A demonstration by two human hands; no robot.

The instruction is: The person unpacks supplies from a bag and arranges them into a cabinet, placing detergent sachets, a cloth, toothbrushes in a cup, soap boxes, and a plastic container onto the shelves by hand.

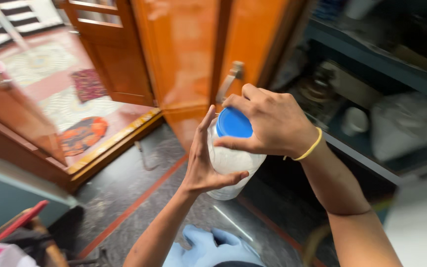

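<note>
I hold a clear plastic jar (233, 163) filled with something white, in front of me above the floor. My left hand (203, 163) cups the jar's side and bottom from the left. My right hand (268, 123), with a yellow band on its wrist, grips the round blue lid (233, 122) on top of the jar with its fingers curled around the rim.
An orange wooden cupboard door (184, 54) with a metal latch (229, 79) stands behind the jar. Open shelves (371, 59) with a white bag (406, 123) and small containers are on the right. The dark stone floor (124, 188) lies below, with blue cloth (208, 249) near my legs.
</note>
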